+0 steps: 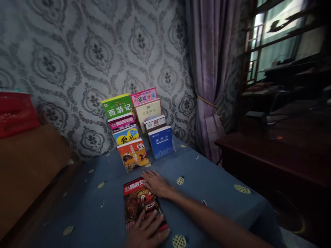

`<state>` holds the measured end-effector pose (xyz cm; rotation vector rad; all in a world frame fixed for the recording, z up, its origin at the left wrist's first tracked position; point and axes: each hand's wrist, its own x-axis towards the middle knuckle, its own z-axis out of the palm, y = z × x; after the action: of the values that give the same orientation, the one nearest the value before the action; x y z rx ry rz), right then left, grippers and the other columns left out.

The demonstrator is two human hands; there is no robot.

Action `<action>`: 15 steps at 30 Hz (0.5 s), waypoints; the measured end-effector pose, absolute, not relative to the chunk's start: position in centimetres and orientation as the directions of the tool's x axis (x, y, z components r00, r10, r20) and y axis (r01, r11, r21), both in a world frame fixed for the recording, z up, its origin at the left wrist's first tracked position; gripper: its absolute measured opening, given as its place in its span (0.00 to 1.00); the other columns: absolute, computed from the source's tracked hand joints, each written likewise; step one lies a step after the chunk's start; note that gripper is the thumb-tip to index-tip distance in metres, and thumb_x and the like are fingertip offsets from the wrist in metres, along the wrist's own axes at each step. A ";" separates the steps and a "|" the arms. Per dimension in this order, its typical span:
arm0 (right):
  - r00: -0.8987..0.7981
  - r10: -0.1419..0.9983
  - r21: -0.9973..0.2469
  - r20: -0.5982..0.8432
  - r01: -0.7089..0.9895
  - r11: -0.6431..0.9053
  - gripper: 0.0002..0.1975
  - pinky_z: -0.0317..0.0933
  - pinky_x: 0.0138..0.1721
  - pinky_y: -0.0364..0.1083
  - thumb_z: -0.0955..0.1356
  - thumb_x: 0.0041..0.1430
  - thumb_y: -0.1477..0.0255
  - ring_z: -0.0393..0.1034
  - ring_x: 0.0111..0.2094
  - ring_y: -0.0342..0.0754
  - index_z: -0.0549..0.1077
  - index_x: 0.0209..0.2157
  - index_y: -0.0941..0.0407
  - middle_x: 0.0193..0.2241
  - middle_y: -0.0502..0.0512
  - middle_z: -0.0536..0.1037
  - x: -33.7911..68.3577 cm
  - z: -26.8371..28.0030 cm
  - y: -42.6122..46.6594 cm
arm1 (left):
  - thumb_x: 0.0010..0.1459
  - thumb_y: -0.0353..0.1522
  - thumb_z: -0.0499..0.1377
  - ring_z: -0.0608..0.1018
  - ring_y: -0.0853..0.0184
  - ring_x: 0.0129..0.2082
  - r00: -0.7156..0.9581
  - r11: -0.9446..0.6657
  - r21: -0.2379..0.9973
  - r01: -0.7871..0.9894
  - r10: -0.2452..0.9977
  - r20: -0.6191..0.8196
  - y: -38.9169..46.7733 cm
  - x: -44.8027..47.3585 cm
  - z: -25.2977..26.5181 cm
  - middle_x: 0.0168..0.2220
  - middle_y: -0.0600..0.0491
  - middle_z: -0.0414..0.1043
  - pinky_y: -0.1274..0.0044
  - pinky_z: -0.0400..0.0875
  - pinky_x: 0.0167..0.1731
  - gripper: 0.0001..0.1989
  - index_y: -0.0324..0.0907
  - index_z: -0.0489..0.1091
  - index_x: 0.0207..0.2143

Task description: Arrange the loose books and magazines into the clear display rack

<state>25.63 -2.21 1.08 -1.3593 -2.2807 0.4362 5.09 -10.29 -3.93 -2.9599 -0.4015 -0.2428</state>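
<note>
A dark book point(133, 203) with a red title band and a masked figure on its cover lies flat on the cloth-covered table. My left hand point(147, 229) rests over its lower edge, fingers spread across the cover. Reaching in from the right, my right hand point(157, 184) lies at the book's upper right corner with its fingers stretched out over the edge. Just beyond stands an orange book point(133, 156), the front one of a stepped row. Beside it, a blue book point(161, 143) fronts a second row.
Behind these stand a green book point(117, 106), a pink book point(143, 95) and several others, near the patterned wall point(103, 51). A cardboard box point(31, 165) with a red bag point(17, 113) is at left. A purple curtain point(210, 69) and dark red desk point(248, 155) are at right.
</note>
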 end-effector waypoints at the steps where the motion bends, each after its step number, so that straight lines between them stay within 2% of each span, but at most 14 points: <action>1: -0.415 0.887 -0.473 0.204 0.751 0.461 0.26 0.46 0.67 0.62 0.60 0.68 0.66 0.52 0.69 0.58 0.64 0.65 0.58 0.66 0.63 0.63 25.5 1.3 -2.4 | 0.64 0.42 0.58 0.72 0.56 0.61 0.944 -0.953 -0.072 0.294 0.278 0.178 -10.4 4.8 -4.3 0.63 0.51 0.66 0.59 0.70 0.58 0.34 0.61 0.47 0.69; 3: -0.402 0.897 -0.448 0.184 0.778 0.441 0.26 0.44 0.68 0.61 0.61 0.68 0.65 0.50 0.69 0.58 0.64 0.65 0.58 0.67 0.65 0.61 25.2 1.8 -3.0 | 0.66 0.38 0.55 0.71 0.59 0.61 0.894 -0.918 0.076 0.388 0.395 0.209 -10.7 4.2 -5.0 0.62 0.53 0.67 0.62 0.70 0.59 0.30 0.61 0.51 0.68; 5: -0.364 0.916 -0.431 0.166 0.809 0.400 0.27 0.43 0.68 0.61 0.61 0.68 0.65 0.47 0.70 0.58 0.63 0.65 0.58 0.68 0.66 0.58 24.8 2.0 -3.8 | 0.67 0.36 0.51 0.70 0.61 0.63 0.780 -0.834 0.240 0.496 0.550 0.299 -11.0 3.6 -5.3 0.63 0.53 0.67 0.64 0.68 0.60 0.26 0.58 0.56 0.66; 9: -0.323 0.935 -0.426 0.148 0.832 0.355 0.28 0.41 0.68 0.64 0.63 0.67 0.62 0.42 0.71 0.62 0.63 0.66 0.55 0.70 0.67 0.51 24.4 1.5 -6.5 | 0.67 0.34 0.48 0.60 0.58 0.69 0.421 -0.604 0.420 0.677 0.787 0.451 -10.7 2.8 -4.7 0.67 0.48 0.61 0.57 0.60 0.65 0.23 0.50 0.64 0.63; 12: -0.369 0.914 -0.432 0.168 0.806 0.405 0.30 0.40 0.67 0.67 0.65 0.65 0.58 0.41 0.71 0.64 0.62 0.66 0.50 0.71 0.65 0.51 24.7 0.8 -8.9 | 0.65 0.37 0.51 0.58 0.52 0.69 0.175 -0.359 0.495 0.791 0.908 0.380 -9.9 2.7 -4.0 0.69 0.41 0.55 0.52 0.57 0.64 0.26 0.43 0.62 0.64; 15: -0.412 0.898 -0.457 0.157 0.775 0.435 0.35 0.39 0.67 0.69 0.67 0.63 0.54 0.39 0.71 0.67 0.60 0.67 0.50 0.71 0.66 0.50 25.3 0.3 -10.6 | 0.64 0.39 0.50 0.56 0.49 0.70 0.117 -0.267 0.562 0.783 0.950 0.288 -9.4 3.1 -3.2 0.70 0.36 0.52 0.51 0.53 0.65 0.29 0.37 0.59 0.65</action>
<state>25.30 -10.64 0.30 -1.4230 -2.3154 0.4460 3.12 -9.41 -3.24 -2.5342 -2.0340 -1.0547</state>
